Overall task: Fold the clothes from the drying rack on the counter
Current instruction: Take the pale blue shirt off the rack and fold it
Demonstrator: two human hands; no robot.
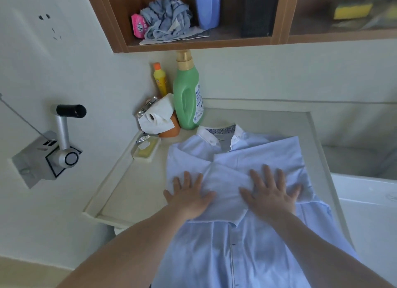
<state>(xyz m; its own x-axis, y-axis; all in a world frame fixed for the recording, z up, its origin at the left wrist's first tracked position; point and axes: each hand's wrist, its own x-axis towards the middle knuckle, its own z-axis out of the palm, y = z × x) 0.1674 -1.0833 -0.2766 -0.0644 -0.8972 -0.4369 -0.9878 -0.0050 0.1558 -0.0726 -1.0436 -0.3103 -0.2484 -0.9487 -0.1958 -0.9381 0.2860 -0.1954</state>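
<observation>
A light blue button-up shirt [247,244] lies on the pale counter [120,193], collar at the far end, its lower part hanging over the near edge toward me. Both short sleeves are folded across the chest. My left hand [189,195] lies flat, fingers spread, on the left folded sleeve. My right hand [270,191] presses flat on the right folded sleeve. Neither hand grips the cloth. No drying rack is in view.
At the counter's back left stand a green detergent bottle [189,94], a yellow bottle [160,79], a toilet paper roll [158,116] and a soap dish [146,150]. A wooden shelf [193,45] hangs above. A hand crank [64,137] sits on the left wall. A white appliance [369,201] is at right.
</observation>
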